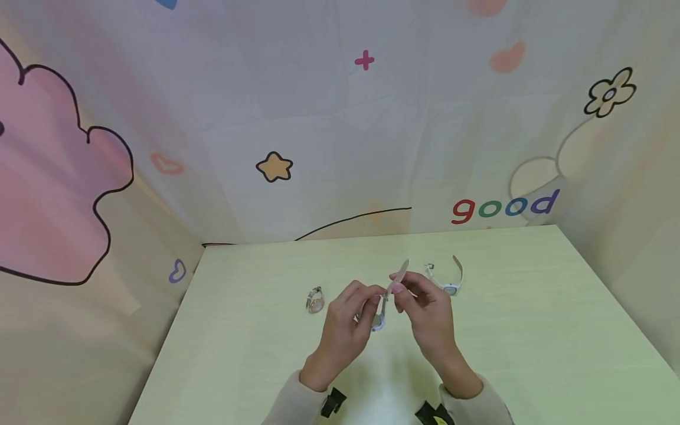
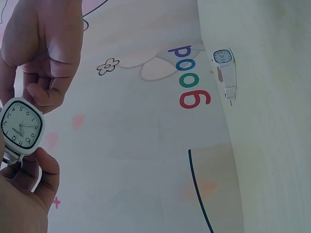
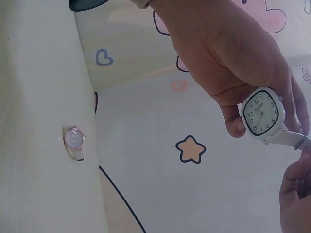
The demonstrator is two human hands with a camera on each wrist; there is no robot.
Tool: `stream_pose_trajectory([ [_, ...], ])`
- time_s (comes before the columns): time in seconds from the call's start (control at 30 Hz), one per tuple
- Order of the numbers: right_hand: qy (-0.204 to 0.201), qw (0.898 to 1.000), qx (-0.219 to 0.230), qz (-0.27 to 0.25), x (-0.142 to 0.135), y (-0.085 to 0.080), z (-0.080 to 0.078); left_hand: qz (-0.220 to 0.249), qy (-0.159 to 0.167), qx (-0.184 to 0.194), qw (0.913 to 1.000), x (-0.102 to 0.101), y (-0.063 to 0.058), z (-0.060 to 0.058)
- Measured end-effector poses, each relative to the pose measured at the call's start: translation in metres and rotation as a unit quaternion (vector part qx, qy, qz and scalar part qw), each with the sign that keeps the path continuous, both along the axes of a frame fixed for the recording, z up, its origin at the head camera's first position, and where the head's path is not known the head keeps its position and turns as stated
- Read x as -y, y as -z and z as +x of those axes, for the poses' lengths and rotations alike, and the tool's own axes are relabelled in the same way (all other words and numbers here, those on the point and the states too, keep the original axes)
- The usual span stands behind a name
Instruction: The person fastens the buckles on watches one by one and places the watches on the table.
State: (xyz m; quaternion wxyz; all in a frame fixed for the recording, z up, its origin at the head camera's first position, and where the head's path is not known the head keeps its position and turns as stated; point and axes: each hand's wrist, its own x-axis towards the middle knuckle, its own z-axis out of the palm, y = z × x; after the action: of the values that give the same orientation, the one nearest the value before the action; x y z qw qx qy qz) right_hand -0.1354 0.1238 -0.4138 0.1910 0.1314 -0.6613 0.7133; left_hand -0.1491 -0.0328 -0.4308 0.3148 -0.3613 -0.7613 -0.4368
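A white wristwatch with a rounded-square dial (image 1: pixel 378 322) (image 2: pixel 22 124) (image 3: pixel 262 112) is held up between the two hands above the table. My left hand (image 1: pixel 345 324) (image 3: pixel 233 53) grips it near the case, with the thumb and fingers bent around the band. Between thumb and fingers, my right hand (image 1: pixel 431 316) (image 2: pixel 46 43) pinches the pale strap (image 1: pixel 402 271), whose end sticks up past the fingertips. In the right wrist view the dial faces the camera, and the strap runs to the right fingers. The exact grip at the buckle is partly hidden.
A rose-gold watch (image 1: pixel 316 300) (image 3: pixel 74 138) lies on the pale table (image 1: pixel 239 354), left of the hands. Another white watch (image 1: pixel 450 289) (image 2: pixel 223 57) lies behind the right hand, its strap spread apart. A printed cloth (image 1: pixel 329 130) hangs behind the table's far edge.
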Motion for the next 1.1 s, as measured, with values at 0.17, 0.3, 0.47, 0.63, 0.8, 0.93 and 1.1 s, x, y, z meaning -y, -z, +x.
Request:
stream_pose_trajectory([
  [0.17,-0.012,0.999,-0.024,-0.027,-0.0001,0.0011,0.0011,-0.002,-0.005,-0.007,1.0000,-0.0007,-0.0001,0.0003],
  [0.3,-0.026,0.998,-0.039,-0.041,-0.0021,0.0020,0.0021,-0.005,-0.012,-0.016,0.9998,-0.0009,0.0010,0.0005],
  [0.47,-0.042,0.997,-0.050,-0.035,-0.0041,0.0023,0.0019,-0.003,-0.020,-0.025,0.9995,-0.0005,0.0016,0.0005],
  [0.63,-0.046,0.997,-0.054,-0.026,-0.0043,0.0037,0.0017,-0.001,-0.016,-0.026,0.9995,-0.0002,0.0022,0.0008],
  [0.8,-0.042,0.997,-0.052,-0.028,-0.0042,0.0044,0.0025,-0.003,-0.013,-0.034,0.9993,0.0002,0.0027,0.0004],
  [0.93,-0.043,0.997,-0.053,-0.026,-0.0045,0.0049,0.0030,-0.008,-0.012,-0.039,0.9992,0.0007,0.0029,0.0002],
  [1.1,-0.050,0.998,-0.048,-0.008,-0.0067,0.0069,0.0017,-0.015,-0.005,-0.038,0.9991,0.0020,0.0031,0.0001],
])
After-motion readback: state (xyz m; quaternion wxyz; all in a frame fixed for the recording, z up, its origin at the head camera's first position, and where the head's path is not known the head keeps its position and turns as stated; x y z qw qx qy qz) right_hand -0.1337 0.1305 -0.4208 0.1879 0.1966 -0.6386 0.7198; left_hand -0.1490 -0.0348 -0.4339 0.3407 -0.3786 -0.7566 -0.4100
